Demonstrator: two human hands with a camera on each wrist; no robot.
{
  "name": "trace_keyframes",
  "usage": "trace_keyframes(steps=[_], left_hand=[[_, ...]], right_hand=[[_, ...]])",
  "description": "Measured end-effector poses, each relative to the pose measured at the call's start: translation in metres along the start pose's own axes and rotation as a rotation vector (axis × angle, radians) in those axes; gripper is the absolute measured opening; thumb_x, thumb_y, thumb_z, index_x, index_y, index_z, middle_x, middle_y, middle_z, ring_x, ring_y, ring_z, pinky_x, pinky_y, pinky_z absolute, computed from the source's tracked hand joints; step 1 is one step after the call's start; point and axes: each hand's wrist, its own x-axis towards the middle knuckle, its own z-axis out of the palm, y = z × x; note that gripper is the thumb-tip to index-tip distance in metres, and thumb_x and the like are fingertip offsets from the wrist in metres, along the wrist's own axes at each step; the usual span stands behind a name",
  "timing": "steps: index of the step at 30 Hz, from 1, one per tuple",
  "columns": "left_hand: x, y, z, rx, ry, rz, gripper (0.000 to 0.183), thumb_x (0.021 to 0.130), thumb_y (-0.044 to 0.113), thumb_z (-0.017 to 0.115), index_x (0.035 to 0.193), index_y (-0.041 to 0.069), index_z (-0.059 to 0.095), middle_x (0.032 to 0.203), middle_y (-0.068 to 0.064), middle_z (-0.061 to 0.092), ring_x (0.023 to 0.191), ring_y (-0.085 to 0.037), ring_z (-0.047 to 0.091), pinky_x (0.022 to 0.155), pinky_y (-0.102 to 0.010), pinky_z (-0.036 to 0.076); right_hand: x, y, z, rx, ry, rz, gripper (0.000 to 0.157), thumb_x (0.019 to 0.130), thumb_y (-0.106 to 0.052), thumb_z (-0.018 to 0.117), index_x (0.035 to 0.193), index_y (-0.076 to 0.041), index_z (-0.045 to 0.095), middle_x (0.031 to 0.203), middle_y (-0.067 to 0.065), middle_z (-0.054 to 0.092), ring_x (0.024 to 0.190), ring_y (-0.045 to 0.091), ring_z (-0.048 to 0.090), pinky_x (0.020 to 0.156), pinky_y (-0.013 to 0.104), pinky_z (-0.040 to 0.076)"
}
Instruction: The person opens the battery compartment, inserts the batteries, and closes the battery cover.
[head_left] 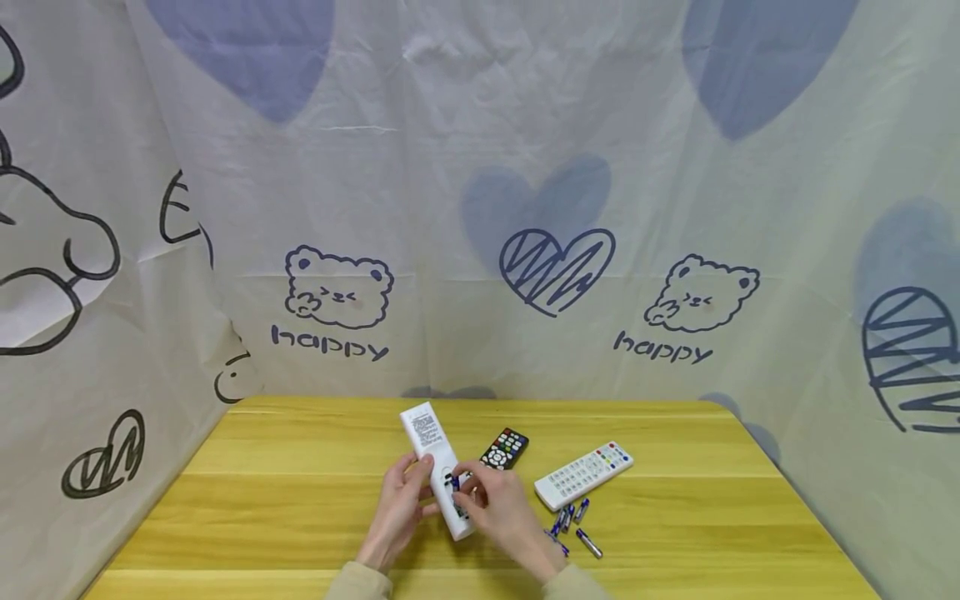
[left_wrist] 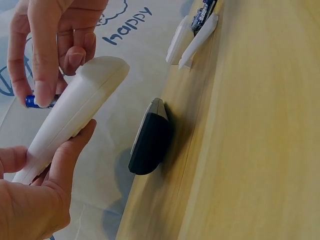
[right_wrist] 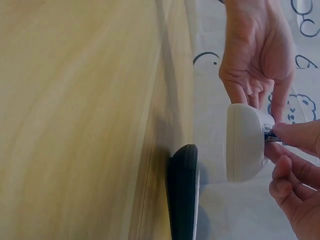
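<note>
My left hand grips a white remote control along its sides, held above the table with its printed back up and its far end tilted left. The battery compartment in its near half lies uncovered. Between thumb and fingers my right hand pinches a blue battery at that compartment. In the right wrist view the battery sticks out of the remote's back, under the right fingertips. Part of the compartment is hidden behind the right fingers.
A black remote control lies just beyond the right hand. Farther right, a second white remote control rests with its buttons up. Several loose batteries are scattered in front of it. A printed cloth hangs behind the table.
</note>
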Motion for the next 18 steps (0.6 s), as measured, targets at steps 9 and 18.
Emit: trace_keyframes(steps=[9,18], left_hand=[[-0.0016,0.0001,0.0010,0.004,0.005,0.001,0.045,0.108,0.020,0.043,0.143,-0.007,0.037,0.107,-0.005,0.072,0.084,-0.014,0.070,0.068,-0.025,0.061],[-0.0034,-0.0005,0.0022,0.014,0.011,0.017,0.046,0.108,0.019,0.044,0.144,-0.009,0.036,0.113,-0.013,0.072,0.083,-0.013,0.071,0.069,-0.026,0.062]], right_hand=[[0.0003,-0.0020,0.0028,-0.107,-0.049,-0.020,0.019,0.086,-0.005,0.076,0.105,-0.005,0.070,0.076,0.005,0.074,0.058,-0.007,0.047,0.051,0.007,0.041],[-0.0001,-0.0055,0.0041,-0.201,-0.063,-0.046,0.018,0.088,-0.005,0.074,0.107,-0.004,0.072,0.089,0.009,0.077,0.070,0.007,0.065,0.060,0.010,0.051]])
